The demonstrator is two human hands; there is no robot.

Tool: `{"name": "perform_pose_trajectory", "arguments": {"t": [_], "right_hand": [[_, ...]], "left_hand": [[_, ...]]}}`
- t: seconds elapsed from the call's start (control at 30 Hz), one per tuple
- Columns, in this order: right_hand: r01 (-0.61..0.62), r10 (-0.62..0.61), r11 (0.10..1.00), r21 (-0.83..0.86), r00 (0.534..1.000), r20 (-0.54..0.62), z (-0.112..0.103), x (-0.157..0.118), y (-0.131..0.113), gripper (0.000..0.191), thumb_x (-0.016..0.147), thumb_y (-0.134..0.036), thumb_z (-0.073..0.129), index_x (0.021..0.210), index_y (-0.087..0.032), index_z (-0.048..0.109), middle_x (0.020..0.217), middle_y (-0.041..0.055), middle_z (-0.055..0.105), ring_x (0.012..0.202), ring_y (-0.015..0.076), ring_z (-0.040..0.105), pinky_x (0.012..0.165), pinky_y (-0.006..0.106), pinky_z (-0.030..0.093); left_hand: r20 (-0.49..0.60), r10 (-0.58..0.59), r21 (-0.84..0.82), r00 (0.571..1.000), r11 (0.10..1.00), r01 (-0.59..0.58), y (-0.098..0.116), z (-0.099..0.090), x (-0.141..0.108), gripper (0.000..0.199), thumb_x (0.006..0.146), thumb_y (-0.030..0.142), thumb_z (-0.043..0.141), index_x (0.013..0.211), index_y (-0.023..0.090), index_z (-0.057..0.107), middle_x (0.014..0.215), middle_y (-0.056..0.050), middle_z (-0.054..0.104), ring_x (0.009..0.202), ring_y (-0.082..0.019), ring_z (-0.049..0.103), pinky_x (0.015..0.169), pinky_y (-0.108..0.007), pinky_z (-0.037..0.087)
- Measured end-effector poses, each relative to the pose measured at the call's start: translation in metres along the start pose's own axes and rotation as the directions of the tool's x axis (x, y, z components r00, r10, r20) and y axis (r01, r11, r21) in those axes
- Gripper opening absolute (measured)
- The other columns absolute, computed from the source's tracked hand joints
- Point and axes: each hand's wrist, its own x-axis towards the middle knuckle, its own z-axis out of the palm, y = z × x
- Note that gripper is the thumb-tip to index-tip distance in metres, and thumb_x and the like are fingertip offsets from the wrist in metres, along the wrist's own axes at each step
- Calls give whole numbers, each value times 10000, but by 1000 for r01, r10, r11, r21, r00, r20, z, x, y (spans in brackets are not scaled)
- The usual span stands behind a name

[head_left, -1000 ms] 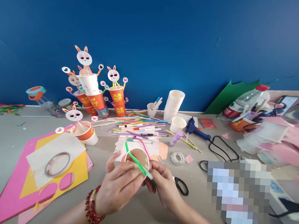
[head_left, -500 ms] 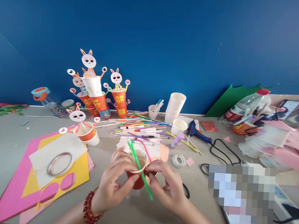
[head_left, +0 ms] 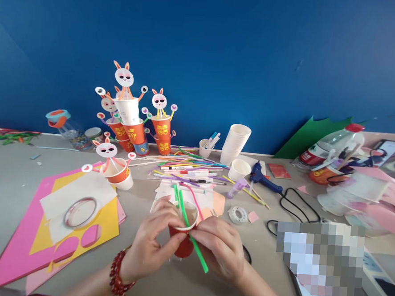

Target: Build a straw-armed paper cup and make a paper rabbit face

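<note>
a: looking through the head camera, low in the middle of the frame: the left hand wraps its grip around a red paper cup from the left side, thumb by the white rim.

b: and the other one?

a: the right hand has its grip pinched on a green straw where it crosses the cup's right edge. the straw runs slanted, its top end above the rim, its bottom end pointing to the lower right.

b: where's the cup sitting?

a: upright between both hands, above the grey desk; i cannot tell if its base touches.

b: what's around it?

a: just above the cup, a spread of coloured straws and pens. to their right, a stack of white cups and a blue glue gun. upper left of centre, rabbit-faced cups stand grouped. at the lower left, a tape ring lies on white paper over yellow and pink sheets. a small tape roll lies right of the hands.
</note>
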Motion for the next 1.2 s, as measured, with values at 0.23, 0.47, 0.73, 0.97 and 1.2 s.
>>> {"name": "perform_pose_trajectory", "arguments": {"t": [0.23,0.47,0.73,0.97,1.2], "right_hand": [[-3,3,1000,-12,999,43,-2,1,0,173,939,-124,532,1078,-142,633,830,104,720,745,200,665,683,334,575],[-118,115,993,27,989,97,-1,1,0,114,901,-91,545,976,-160,596,789,89,680,710,194,619,636,306,524],[-59,55,995,82,997,58,-3,-1,4,173,915,-101,574,1076,-154,608,852,93,696,774,198,636,694,330,536],[-38,36,999,25,995,94,-9,3,5,258,940,-124,572,1195,-137,612,1066,149,691,985,231,640,808,368,534],[-166,149,976,142,981,123,-10,5,5,169,933,-170,608,1101,-175,621,987,113,697,907,214,662,758,333,551]], "left_hand": [[-2,71,81,997,994,-71,1,0,-1,190,846,35,601,945,197,604,849,-7,657,869,-176,589,1038,-476,363],[5,126,152,992,980,-125,2,0,0,211,851,25,583,967,199,603,888,-17,702,910,-186,593,1086,-519,306],[13,142,158,990,977,-142,2,0,-1,239,835,8,586,966,208,598,905,1,721,920,-180,603,1114,-518,263],[51,147,187,988,970,-154,9,-3,3,249,838,23,566,989,215,616,924,6,726,956,-187,595,1098,-490,283],[57,201,266,978,941,-209,11,-2,3,230,861,31,546,1003,197,616,989,-27,733,1005,-205,602,1139,-553,246]]}}
